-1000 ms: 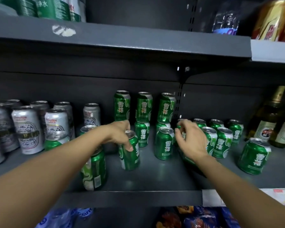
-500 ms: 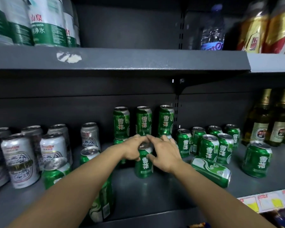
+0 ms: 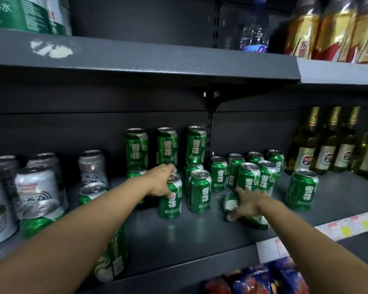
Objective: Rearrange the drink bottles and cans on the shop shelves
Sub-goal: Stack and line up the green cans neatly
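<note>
Green beer cans fill the middle of the dark shelf [image 3: 179, 236]. My left hand [image 3: 160, 183] grips the top of an upright green can [image 3: 170, 203] at mid-shelf. Another upright green can [image 3: 199, 190] stands just right of it. My right hand [image 3: 248, 203] closes over a green can lying on its side [image 3: 250, 217] near the shelf front. Behind the hands, three green cans [image 3: 167, 145] are stacked on lower ones against the back panel. A cluster of upright green cans [image 3: 249, 172] stands behind my right hand, and a lone green can [image 3: 302, 189] sits further right.
Silver cans [image 3: 36, 185] crowd the left of the shelf, with green cans [image 3: 113, 257] under my left forearm near the edge. Glass beer bottles [image 3: 327, 145] stand at the right. The upper shelf [image 3: 136, 60] overhangs, holding water jugs, a bottle and gold packs. Price labels [image 3: 348, 225] line the right edge.
My right hand left the can both hands held and moved right and down onto the fallen can. My left hand stays on the upright can. The view shifted closer.
</note>
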